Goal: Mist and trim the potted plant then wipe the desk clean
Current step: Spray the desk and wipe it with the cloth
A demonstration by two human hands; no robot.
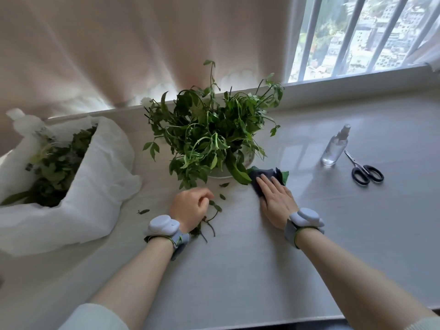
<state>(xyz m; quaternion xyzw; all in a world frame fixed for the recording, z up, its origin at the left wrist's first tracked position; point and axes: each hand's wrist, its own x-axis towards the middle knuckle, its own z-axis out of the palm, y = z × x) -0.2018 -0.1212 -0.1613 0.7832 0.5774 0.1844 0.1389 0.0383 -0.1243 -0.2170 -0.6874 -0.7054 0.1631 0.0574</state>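
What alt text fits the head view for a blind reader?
A person's right hand presses a dark grey cloth on the pale desk beside a leafy green potted plant, while the left hand grips cut green stems. A clear spray bottle and black-handled scissors sit at right, a white bag of clippings at left.

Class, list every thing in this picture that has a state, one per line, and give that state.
left hand: curled round cut stems
right hand: flat, pressing the cloth
cloth: bunched, under the right hand
scissors: closed, lying flat
spray bottle: upright
white bag: open, holding cuttings
potted plant: upright, leaves drooping
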